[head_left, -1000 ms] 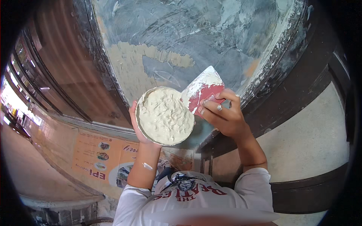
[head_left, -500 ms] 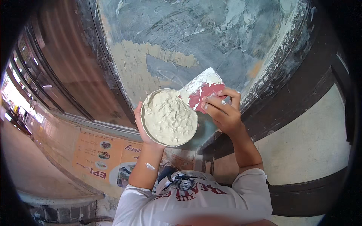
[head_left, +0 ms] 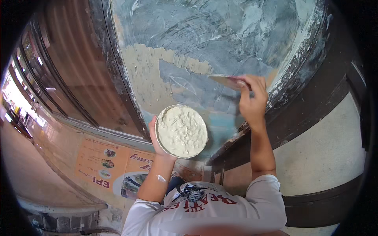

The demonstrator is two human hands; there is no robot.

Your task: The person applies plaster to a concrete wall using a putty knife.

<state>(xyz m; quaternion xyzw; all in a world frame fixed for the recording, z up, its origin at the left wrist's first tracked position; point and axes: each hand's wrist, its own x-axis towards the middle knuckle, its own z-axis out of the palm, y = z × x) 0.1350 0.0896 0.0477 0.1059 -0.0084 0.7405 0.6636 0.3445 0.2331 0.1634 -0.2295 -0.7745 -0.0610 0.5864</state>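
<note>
My left hand (head_left: 154, 131) holds a round container (head_left: 181, 131) full of lumpy cream putty, a smear of white on my forearm below it. Above and to the right, my right hand (head_left: 253, 98) has its fingers closed on a flat spreader (head_left: 223, 80), seen nearly edge-on with a reddish face and pale putty along it. The spreader is over the grey, patchily plastered panel (head_left: 212, 35), which has a beige putty patch (head_left: 141, 74) on its left part. Whether the blade touches the panel, I cannot tell.
Dark framed panes (head_left: 71, 63) flank the panel on the left, dark trim and a pale surface (head_left: 319, 145) on the right. Orange printed boards (head_left: 98, 157) lie on the floor at lower left, beside a low ledge (head_left: 59, 210). Bright light enters at far left.
My right hand has lifted the spreader away from the container, up and to the right, and turned it nearly edge-on. My left hand and the container have shifted slightly down and right.
</note>
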